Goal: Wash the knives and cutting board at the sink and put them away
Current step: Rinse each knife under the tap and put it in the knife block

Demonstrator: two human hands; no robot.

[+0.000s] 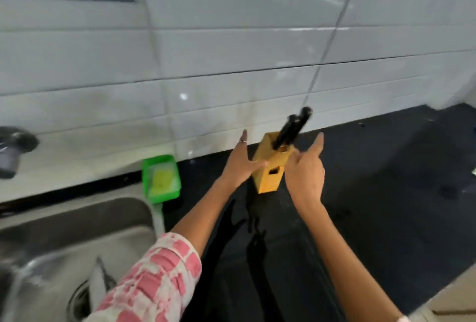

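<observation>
A yellow knife block [269,167], holding black-handled knives [291,130], is seen standing on the dark desk [386,180] near the tiled wall. It is flanked by the left hand [239,163], fingers straight and touching its side, and the right hand [305,169], released just beside it. A sink [77,231] is seen at left.

A yellow wooden knife block [268,167] with black-handled knives [291,130] stands on the dark counter [386,180]. The left hand [239,162], fingers straight, touches its side; the right hand [306,169] hovers open beside it. A green plastic tray [161,179] sits by the steel sink [77,218].
</observation>
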